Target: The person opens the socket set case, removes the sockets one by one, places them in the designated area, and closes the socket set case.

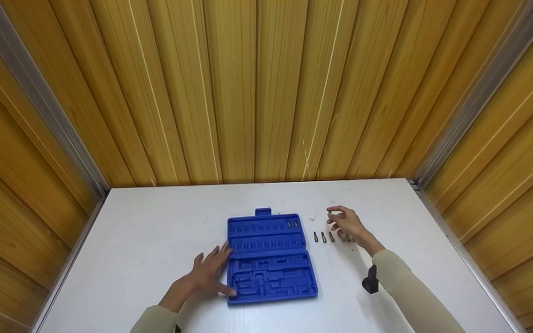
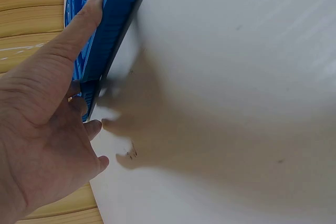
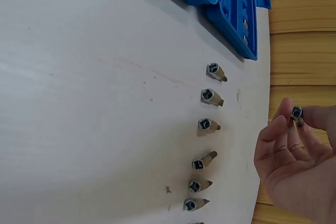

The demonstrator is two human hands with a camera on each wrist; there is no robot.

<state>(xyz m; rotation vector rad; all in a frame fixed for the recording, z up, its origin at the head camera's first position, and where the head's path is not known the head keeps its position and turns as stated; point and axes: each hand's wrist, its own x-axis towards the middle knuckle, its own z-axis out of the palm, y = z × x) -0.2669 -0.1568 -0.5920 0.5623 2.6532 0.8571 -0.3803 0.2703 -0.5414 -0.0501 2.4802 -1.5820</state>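
Note:
A blue plastic bit case (image 1: 266, 253) lies opened flat on the white table. My left hand (image 1: 204, 275) rests at its left side, fingers spread, with the thumb (image 2: 94, 3) on the near corner of the rim. Two bits (image 1: 293, 224) sit in the far half's top row, at the right end. Right of the case, my right hand (image 1: 347, 223) is raised over the table and pinches a screwdriver bit (image 3: 297, 113) between thumb and fingers. Beneath that hand runs a row of several more screwdriver bits (image 3: 209, 125), partly hidden by it in the head view.
The white table (image 1: 155, 231) extends around the case and ends at a wood-patterned panel wall (image 1: 275, 92). Similar panels rise at both sides, with grey metal posts (image 1: 474, 88) in the corners. A dark wrist mount (image 1: 370, 281) hangs at the right sleeve.

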